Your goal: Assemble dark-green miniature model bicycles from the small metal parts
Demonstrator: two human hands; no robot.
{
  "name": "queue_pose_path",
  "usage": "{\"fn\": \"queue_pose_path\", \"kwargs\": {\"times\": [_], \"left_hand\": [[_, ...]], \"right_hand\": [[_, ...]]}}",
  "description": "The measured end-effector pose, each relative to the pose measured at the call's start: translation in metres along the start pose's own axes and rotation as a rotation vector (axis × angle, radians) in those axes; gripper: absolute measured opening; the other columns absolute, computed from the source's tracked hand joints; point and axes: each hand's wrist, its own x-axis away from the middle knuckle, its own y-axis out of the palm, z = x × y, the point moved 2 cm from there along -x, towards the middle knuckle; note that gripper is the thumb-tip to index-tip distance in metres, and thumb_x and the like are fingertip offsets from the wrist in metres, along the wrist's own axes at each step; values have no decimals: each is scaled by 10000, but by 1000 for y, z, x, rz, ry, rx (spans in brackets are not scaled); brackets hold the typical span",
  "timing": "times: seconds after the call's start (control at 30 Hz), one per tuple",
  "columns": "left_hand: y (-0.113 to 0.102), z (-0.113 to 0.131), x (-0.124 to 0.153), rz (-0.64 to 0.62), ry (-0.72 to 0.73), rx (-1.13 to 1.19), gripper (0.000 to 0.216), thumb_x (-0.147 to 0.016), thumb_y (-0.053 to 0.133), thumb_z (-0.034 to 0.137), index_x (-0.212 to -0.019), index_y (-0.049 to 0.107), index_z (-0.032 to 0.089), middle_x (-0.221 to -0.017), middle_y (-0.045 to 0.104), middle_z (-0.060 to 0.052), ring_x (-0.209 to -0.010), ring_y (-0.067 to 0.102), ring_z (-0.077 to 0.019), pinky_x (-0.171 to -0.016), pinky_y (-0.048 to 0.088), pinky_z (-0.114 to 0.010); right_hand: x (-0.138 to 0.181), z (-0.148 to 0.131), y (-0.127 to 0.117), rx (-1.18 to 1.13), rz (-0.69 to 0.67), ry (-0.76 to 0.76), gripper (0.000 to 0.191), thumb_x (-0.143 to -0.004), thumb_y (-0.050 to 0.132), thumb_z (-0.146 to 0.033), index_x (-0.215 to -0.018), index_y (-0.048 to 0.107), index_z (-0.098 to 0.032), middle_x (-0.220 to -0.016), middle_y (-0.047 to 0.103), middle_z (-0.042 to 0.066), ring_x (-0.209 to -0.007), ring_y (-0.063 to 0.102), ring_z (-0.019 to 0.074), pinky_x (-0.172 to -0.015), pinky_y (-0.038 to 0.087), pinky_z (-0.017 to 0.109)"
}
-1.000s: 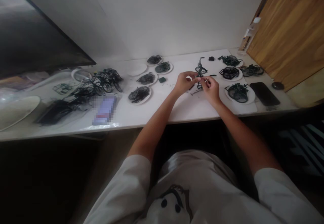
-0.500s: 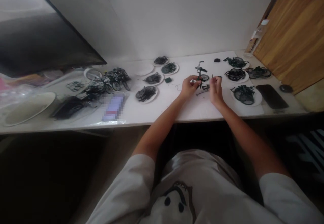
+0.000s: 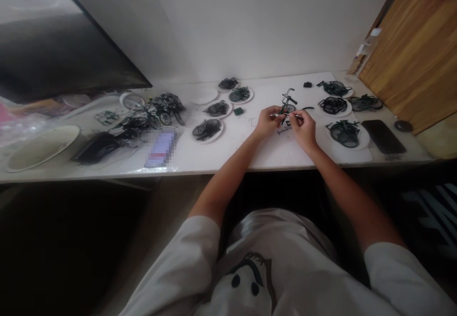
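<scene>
A small dark model bicycle (image 3: 287, 103) stands partly built on the white table (image 3: 228, 152), its handlebar pointing up. My left hand (image 3: 267, 122) pinches its near side. My right hand (image 3: 304, 126) grips a thin dark rod-like part or tool and holds its tip against the model. Both hands meet just in front of the bicycle. A few loose small parts (image 3: 283, 130) lie on the table under my hands.
Several white plates of dark bicycle parts sit around: (image 3: 207, 129), (image 3: 240, 95), (image 3: 345, 133), (image 3: 333, 105). A heap of assembled small bicycles (image 3: 153, 113) lies left. A dark phone (image 3: 383, 136) lies right, a wooden board (image 3: 410, 49) leans at the far right, a dark screen (image 3: 64, 59) stands left.
Half a second ago my right hand was apart from the model, holding the thin part up. It has come back left to meet my left hand at the bicycle.
</scene>
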Motion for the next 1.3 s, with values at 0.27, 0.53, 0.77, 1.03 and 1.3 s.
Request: {"fn": "queue_pose_path", "kwargs": {"times": [0.27, 0.53, 0.77, 1.03, 1.3], "left_hand": [[-1, 2, 0, -19, -8, -8, 265, -866, 926, 327, -1009, 784, 155, -1021, 825, -67, -577, 590, -70, -553, 496, -235], [0, -1, 2, -24, -12, -27, 315, -846, 953, 381, -984, 783, 156, -950, 800, -53, -587, 580, -74, -554, 484, -232], [-2, -6, 0, -22, 14, -6, 453, -796, 975, 515, -1008, 801, 155, -970, 798, -66, -601, 590, -83, -560, 504, -248], [-2, -7, -1, -21, 11, -3, 403, -809, 957, 461, -1009, 798, 150, -1017, 807, -74, -611, 594, -83, -562, 505, -247], [-4, -7, 0, -14, 27, -62, 385, -839, 948, 454, -1025, 806, 148, -972, 802, -62, -598, 592, -84, -559, 486, -240]], "right_hand": [[0, 4, 2, -25, 5, 5, 610, -997, 638, -868, -1027, 711, -263, -956, 796, 59, -715, 638, 187, -702, 536, 356], [1, 1, 3, -49, -13, -13, 599, -991, 649, -862, -1015, 700, -266, -962, 797, 84, -780, 704, 219, -776, 614, 390], [0, -1, 2, -23, -11, -3, 568, -987, 670, -831, -996, 704, -264, -969, 803, 85, -813, 717, 229, -818, 637, 401], [0, 1, 3, -54, 0, -9, 579, -988, 673, -833, -1000, 702, -255, -966, 801, 91, -808, 725, 225, -811, 639, 393], [0, 7, 4, -55, -9, -15, 661, -975, 645, -905, -1009, 709, -248, -963, 810, 90, -800, 726, 229, -781, 625, 393]]}}
